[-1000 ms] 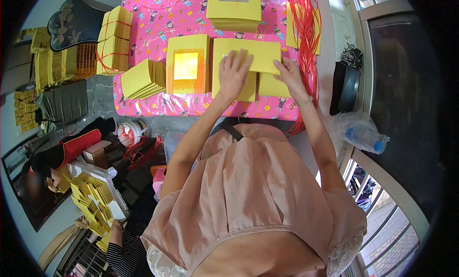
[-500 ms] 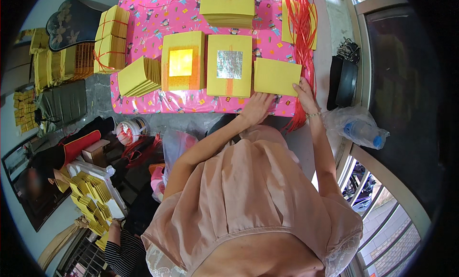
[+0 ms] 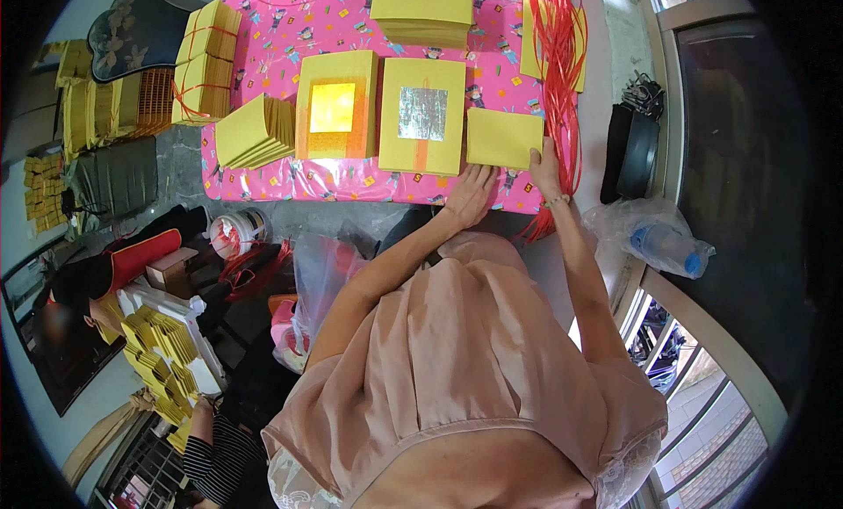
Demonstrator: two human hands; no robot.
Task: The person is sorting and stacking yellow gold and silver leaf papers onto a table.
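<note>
A folded sheet of yellow paper (image 3: 504, 138) lies on the pink patterned tablecloth (image 3: 342, 188) in front of me. My right hand (image 3: 546, 170) pinches its lower right corner. My left hand (image 3: 474, 193) rests at its lower left edge, fingers stretched out with the tips touching the paper's border. Left of the sheet stands a yellow paper stack with a silver foil square (image 3: 422, 114). Beside that is another stack with a gold foil square (image 3: 334, 108) on an orange patch. Several folded yellow papers (image 3: 256, 133) lean fanned at the table's left edge.
Red plastic strings (image 3: 559, 79) hang over the table's right side. Red-tied yellow bundles (image 3: 204, 70) stand at the left corner, another yellow stack (image 3: 421, 17) at the back. A bagged bottle (image 3: 663, 244) lies right. Another person's striped sleeve (image 3: 211, 456) shows lower left, near papers (image 3: 158, 355).
My right hand has shifted a little left, and the right edge of the folded paper has come left with it. My left hand stays almost in place.
</note>
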